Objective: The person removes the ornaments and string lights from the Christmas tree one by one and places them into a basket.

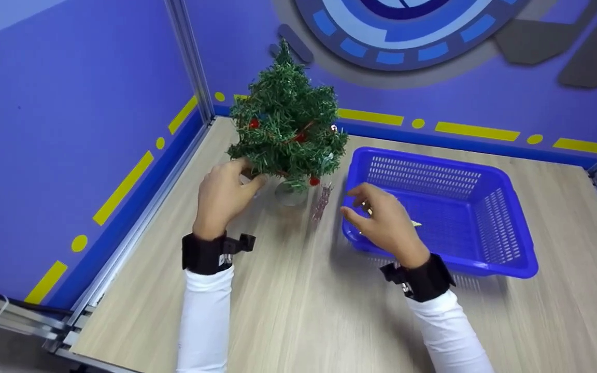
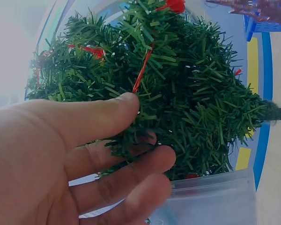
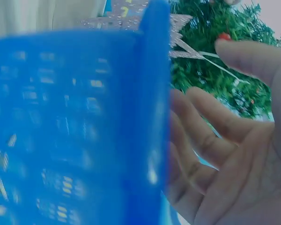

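A small artificial Christmas tree [image 1: 288,103] with red ornaments stands on the table. My left hand [image 1: 226,194] is at its lower left side. In the left wrist view, my left thumb lies before a green branch [image 2: 119,147], at the end of a red string [image 2: 144,70], and fingertips curl behind the branch. A pinkish glittery star ornament [image 1: 322,202] with a white string [image 3: 225,69] shows by the tree's lower right. Over the left rim of a blue basket [image 1: 524,254], my right hand [image 1: 386,220] has loosely bent fingers, thumb apart, nothing between them.
Small gold pieces [image 1: 416,224] lie in the basket near its left end. A transparent round base [image 1: 291,195] sits under the tree. Blue panels [image 1: 96,103] enclose the table's back and left. A translucent box-like thing [image 2: 210,197] shows below the branches in the left wrist view.
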A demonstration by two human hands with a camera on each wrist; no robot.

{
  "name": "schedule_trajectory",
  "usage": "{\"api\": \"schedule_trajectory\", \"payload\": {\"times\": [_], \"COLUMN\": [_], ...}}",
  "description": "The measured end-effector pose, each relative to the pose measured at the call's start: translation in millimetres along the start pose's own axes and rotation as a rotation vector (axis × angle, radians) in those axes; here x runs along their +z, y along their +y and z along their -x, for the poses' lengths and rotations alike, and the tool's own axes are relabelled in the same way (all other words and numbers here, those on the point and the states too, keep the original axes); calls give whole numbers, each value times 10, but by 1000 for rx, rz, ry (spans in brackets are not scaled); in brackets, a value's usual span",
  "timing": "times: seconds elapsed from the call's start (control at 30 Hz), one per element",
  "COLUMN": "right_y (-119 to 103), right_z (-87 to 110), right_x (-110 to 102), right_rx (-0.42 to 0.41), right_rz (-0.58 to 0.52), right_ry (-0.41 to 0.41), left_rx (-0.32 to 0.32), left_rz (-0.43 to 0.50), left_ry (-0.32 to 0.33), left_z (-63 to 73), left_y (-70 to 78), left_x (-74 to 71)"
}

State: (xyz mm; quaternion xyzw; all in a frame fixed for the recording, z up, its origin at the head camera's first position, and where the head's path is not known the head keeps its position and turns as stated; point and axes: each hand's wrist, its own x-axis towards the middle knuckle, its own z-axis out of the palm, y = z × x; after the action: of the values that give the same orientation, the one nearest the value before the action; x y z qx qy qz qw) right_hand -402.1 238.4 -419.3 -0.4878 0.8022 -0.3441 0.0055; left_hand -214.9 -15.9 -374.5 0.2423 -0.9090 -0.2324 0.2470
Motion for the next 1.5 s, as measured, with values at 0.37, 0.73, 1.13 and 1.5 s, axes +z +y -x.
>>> {"api": "schedule_trajectory", "payload": {"times": [0.37,0.73,1.13,1.5], "right_y": [-158,-186,-211,-332], "right_z": [-211,-271,-244,-164], "right_x": [288,436,417,223], "right_rx": [4,-43,-84,-127], "right_rz": [-96,-156,-177,-397], "right_ry": [21,121,172,278], "left_rx": [37,51,-15,-34], "left_rz": [-46,22,22,25], "left_ry": [22,26,95,107], "left_z": [-23,-17,-70,-77], "left_y": [-3,-78,-215,-257], "left_x": [21,35,30,41]}}
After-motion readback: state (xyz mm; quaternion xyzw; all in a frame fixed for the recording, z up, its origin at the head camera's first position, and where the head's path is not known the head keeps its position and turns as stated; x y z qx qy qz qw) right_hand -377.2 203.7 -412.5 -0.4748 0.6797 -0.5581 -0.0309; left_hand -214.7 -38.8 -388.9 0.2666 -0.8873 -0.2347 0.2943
